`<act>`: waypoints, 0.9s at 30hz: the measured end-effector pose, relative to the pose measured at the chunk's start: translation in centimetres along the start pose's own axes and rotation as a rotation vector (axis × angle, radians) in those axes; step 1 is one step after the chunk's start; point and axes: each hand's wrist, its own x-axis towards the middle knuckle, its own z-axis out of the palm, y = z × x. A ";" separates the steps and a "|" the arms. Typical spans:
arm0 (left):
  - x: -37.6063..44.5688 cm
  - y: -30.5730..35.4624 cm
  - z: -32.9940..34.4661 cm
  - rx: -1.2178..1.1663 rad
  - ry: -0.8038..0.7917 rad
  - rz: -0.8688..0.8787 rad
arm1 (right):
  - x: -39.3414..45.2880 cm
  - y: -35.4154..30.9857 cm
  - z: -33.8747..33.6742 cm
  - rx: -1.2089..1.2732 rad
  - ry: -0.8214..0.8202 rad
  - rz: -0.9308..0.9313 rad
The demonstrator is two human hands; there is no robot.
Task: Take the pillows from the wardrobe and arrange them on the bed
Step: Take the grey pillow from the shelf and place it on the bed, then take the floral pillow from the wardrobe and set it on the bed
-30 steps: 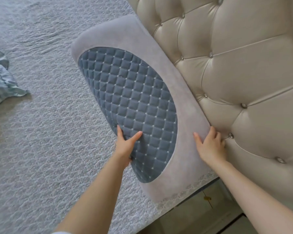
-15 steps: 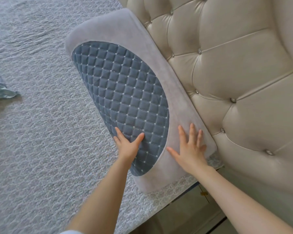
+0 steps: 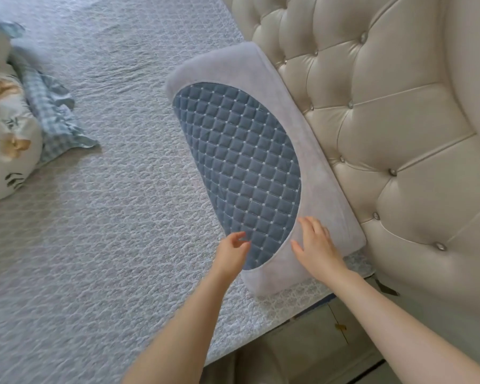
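A grey pillow (image 3: pixel 302 162) with a blue quilted oval panel lies flat on the bed (image 3: pixel 108 231), its long side against the tufted cream headboard (image 3: pixel 385 120). My left hand (image 3: pixel 232 252) hovers at the panel's near edge, fingers loosely curled, holding nothing. My right hand (image 3: pixel 315 246) rests flat on the grey border near the pillow's near corner, fingers spread. A second pillow (image 3: pixel 6 134) in a floral cover with a blue checked ruffle lies at the left edge of the bed.
The bed is covered with a grey textured spread. Its near side edge runs below my arms, with a bedside cabinet (image 3: pixel 324 336) and floor beyond it at the lower right.
My right hand moved from the pillow's headboard edge onto its top face. My left hand lifted off the quilted panel and curled. The view shifted and the floral pillow came into sight.
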 end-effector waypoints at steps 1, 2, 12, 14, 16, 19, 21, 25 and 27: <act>-1.3 -0.2 -0.3 0.009 0.003 0.010 | -0.7 -0.7 0.0 0.015 0.001 -0.032; -2.6 -0.5 -0.6 0.035 0.008 0.029 | -1.4 -1.5 0.1 0.027 0.000 -0.065; -15.1 -5.2 -3.4 0.077 0.298 0.141 | -9.4 -7.9 0.4 0.076 -0.068 -0.404; -17.6 -6.7 -3.8 0.048 0.407 0.144 | -11.1 -8.6 0.7 0.064 -0.113 -0.474; -20.3 -8.3 -3.9 -0.012 0.522 0.128 | -12.6 -9.3 1.1 0.049 -0.157 -0.559; -24.3 -11.0 -3.4 -0.168 0.693 0.075 | -15.0 -10.5 1.7 0.017 -0.227 -0.701; -27.0 -13.0 -3.0 -0.300 0.789 0.037 | -16.7 -11.5 2.3 -0.010 -0.271 -0.788; -32.2 -17.1 -2.1 -0.440 0.982 -0.003 | -20.6 -14.0 4.1 -0.074 -0.347 -0.956; -34.7 -19.1 -1.7 -0.469 1.077 -0.038 | -22.8 -15.3 5.3 -0.111 -0.398 -1.035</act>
